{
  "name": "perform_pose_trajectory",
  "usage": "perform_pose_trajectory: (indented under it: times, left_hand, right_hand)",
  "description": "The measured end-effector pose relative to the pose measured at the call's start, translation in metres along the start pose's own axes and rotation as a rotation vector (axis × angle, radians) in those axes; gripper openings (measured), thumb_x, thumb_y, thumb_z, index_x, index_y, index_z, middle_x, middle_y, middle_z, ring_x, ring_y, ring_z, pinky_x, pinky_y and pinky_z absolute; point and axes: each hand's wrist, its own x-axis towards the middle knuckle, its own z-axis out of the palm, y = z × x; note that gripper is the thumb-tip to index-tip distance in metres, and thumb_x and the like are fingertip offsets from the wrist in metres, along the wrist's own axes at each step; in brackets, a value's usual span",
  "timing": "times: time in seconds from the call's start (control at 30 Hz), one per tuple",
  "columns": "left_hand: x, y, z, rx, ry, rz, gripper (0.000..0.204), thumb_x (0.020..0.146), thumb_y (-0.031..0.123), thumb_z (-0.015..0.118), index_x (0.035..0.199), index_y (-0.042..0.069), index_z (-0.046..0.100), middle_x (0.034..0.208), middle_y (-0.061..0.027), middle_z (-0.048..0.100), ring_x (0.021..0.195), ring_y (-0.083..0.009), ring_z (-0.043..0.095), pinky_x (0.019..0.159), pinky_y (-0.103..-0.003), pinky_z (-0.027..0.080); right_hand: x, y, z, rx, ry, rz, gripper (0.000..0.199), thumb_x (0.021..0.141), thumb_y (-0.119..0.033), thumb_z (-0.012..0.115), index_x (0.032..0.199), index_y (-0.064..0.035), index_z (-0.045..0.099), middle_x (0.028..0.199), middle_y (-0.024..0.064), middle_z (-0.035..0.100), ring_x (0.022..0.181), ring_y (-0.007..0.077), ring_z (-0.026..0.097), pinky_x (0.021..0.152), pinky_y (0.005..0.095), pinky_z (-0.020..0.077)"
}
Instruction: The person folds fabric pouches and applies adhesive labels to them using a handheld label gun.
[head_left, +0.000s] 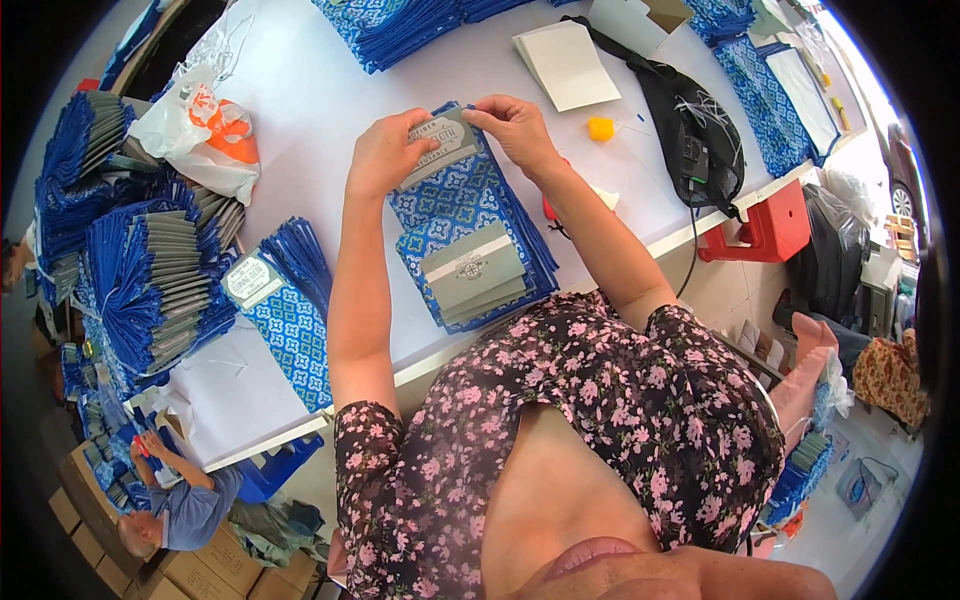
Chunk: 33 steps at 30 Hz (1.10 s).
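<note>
At the table's middle, my left hand [388, 152] pinches the left side of a grey card label [452, 140]. The label sits over the far end of a blue patterned folded cloth [450, 200]. My right hand [515, 130] has thumb and finger closed on the label's right corner. Beneath this cloth lies a pile of blue folded cloths [535, 255], its edges fanned to the right. A small stack of grey cards [472, 265] rests on the near end, close to my body. My fingers partly cover the label.
Bundles of labelled blue cloths [150, 280] crowd the left, with another cloth stack [285, 300] beside my left forearm. A plastic bag [205, 135], white cards [567, 65], a yellow object [600, 128] and a black bag [690, 130] lie around. A co-worker [190, 505] sits lower left.
</note>
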Motion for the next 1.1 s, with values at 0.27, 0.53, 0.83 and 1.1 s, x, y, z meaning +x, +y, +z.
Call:
perform_pose_trajectory:
  times: [0.27, 0.53, 0.83, 1.1]
  left_hand:
    - [0.000, -0.005, -0.004, -0.070, -0.037, -0.026, 0.023, 0.077, 0.019, 0.067, 0.098, 0.011, 0.065, 0.083, -0.0110, 0.068, 0.077, -0.0273, 0.065, 0.067, -0.037, 0.049]
    - [0.015, 0.000, 0.021, 0.011, -0.108, -0.008, 0.018, 0.076, 0.015, 0.065, 0.093, 0.007, 0.063, 0.082, -0.0136, 0.066, 0.075, -0.0288, 0.064, 0.067, -0.038, 0.047]
    - [0.029, -0.020, 0.048, -0.118, -0.093, -0.013, 0.028, 0.078, 0.014, 0.064, 0.105, 0.010, 0.064, 0.086, -0.0129, 0.068, 0.079, -0.0275, 0.065, 0.071, -0.035, 0.048]
    - [0.026, 0.004, 0.044, -0.041, -0.068, 0.017, 0.024, 0.077, 0.016, 0.064, 0.101, 0.011, 0.065, 0.085, -0.0136, 0.067, 0.081, -0.0306, 0.064, 0.070, -0.037, 0.049]
  right_hand:
    - [0.003, 0.001, 0.004, -0.015, -0.013, -0.009, 0.017, 0.082, -0.017, 0.070, 0.093, -0.0039, 0.068, 0.084, 0.0017, 0.065, 0.079, 0.0076, 0.057, 0.074, 0.0205, 0.0447]
    - [-0.014, 0.029, -0.058, -0.422, 0.126, -0.155, 0.022, 0.087, -0.020, 0.064, 0.096, -0.0008, 0.064, 0.084, 0.0052, 0.066, 0.077, 0.0101, 0.059, 0.070, 0.0247, 0.0479]
    - [-0.051, 0.016, -0.101, -0.717, 0.020, -0.194, 0.025, 0.085, -0.025, 0.065, 0.100, -0.0051, 0.064, 0.087, 0.0058, 0.067, 0.078, 0.0133, 0.061, 0.068, 0.0267, 0.0465]
    - [-0.005, 0.018, -0.044, -0.525, 0.003, -0.315, 0.025, 0.085, -0.022, 0.065, 0.101, -0.0033, 0.066, 0.086, 0.0044, 0.068, 0.075, 0.0117, 0.060, 0.066, 0.0243, 0.0446]
